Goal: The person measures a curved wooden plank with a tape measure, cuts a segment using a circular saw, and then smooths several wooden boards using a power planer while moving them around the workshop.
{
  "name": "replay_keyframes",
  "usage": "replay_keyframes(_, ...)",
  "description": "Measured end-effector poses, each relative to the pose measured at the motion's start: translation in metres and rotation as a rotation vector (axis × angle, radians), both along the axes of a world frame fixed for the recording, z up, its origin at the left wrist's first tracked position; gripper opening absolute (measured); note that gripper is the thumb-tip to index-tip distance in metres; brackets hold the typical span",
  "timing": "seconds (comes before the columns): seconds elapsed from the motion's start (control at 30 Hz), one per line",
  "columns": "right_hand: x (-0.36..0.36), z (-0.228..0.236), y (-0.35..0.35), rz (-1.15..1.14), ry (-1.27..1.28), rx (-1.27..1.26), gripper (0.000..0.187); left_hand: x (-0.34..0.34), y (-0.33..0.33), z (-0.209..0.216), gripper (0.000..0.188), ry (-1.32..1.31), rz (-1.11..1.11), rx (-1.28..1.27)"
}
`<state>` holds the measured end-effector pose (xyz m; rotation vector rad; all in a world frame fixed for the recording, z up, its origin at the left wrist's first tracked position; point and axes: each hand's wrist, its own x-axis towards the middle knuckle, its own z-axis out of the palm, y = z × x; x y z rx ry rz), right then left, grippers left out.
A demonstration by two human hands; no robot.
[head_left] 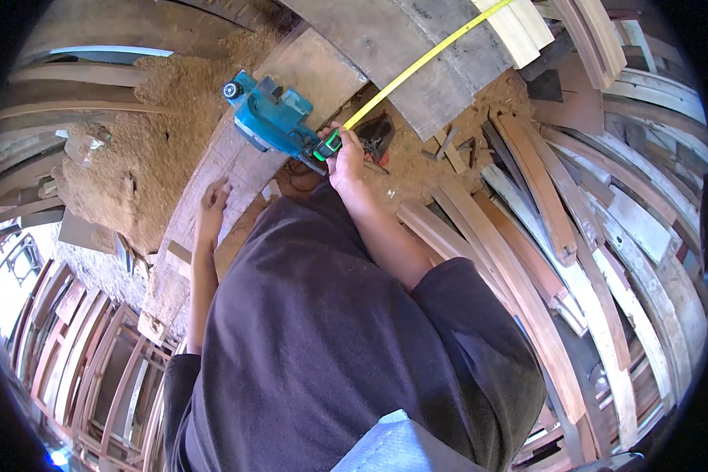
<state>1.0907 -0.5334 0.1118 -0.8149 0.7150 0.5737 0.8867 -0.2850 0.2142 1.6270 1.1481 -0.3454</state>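
My right hand (348, 160) is closed round a black and green tape measure (328, 145). Its yellow blade (425, 60) runs out to the upper right, over a dark flat board (417, 94) and up to some pale planks (519, 35). My left hand (214, 203) hangs by the edge of a long wooden bench board (236, 177), with its fingers partly stretched and nothing seen in them. Between and beyond my hands, a teal power planer (275, 114) rests on the bench, close to the tape case.
Sawdust (126, 157) is heaped left of the bench. Stacks of timber (519, 228) fill the right side, and wooden frames (118, 377) stand at the lower left. Hand tools (444, 145) lie on the sawdust-covered surface beyond my right hand.
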Motion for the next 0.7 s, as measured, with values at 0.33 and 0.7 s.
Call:
replay_keyframes(0.33, -0.024, 0.002, -0.006, 0.104, 0.068, -0.043, 0.022, 0.112, -0.037, 0.014, 0.051, -0.195, -0.091, -0.121)
replay_keyframes(0.7, -0.061, -0.006, 0.009, -0.025, 0.076, 0.043, 0.025, 0.083, -0.029, 0.008, 0.047, -0.107, -0.115, -0.237)
